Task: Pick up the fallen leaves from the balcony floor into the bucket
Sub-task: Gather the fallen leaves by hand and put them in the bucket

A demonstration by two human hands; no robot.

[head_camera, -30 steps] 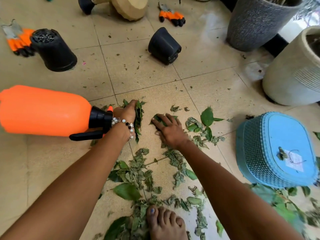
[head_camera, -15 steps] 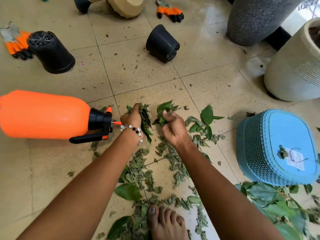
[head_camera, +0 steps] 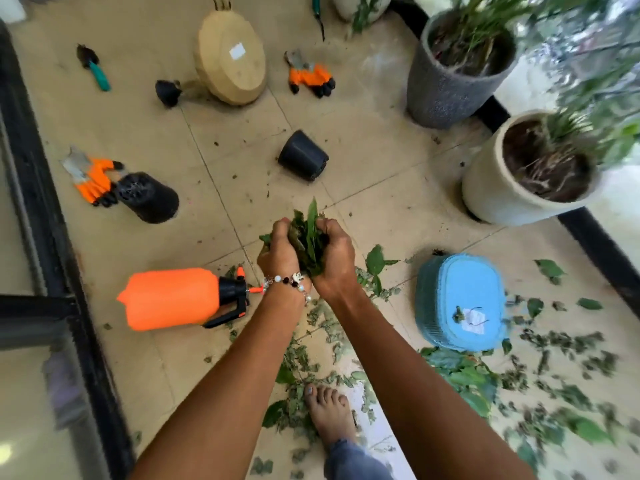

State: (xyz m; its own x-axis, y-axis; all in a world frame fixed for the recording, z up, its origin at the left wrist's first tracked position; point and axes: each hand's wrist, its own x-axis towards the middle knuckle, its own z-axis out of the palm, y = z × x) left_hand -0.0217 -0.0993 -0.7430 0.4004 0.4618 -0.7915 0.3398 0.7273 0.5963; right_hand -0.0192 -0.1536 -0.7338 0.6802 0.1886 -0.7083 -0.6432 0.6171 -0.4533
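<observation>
The floor [head_camera: 363, 161] fills the frame, tiled and littered, with loose leaves [head_camera: 460, 375] scattered thickest along the lower centre and lower right. The bucket [head_camera: 460, 303], a blue mesh one, lies at centre right with its flat base turned up toward the camera, so its mouth cannot be seen; I judge it must be righted or tipped before anything goes in. At mid-frame, raised off the floor, the left hand [head_camera: 280, 251] and right hand [head_camera: 337, 258] are pressed side by side, fingers curled closed around one shared bunch [head_camera: 309, 237] of green leaves whose tips poke up toward the top of the frame. The bucket lies to the lower right of that bunch, nearer the right hand, well apart from it; the carry would go that way.
</observation>
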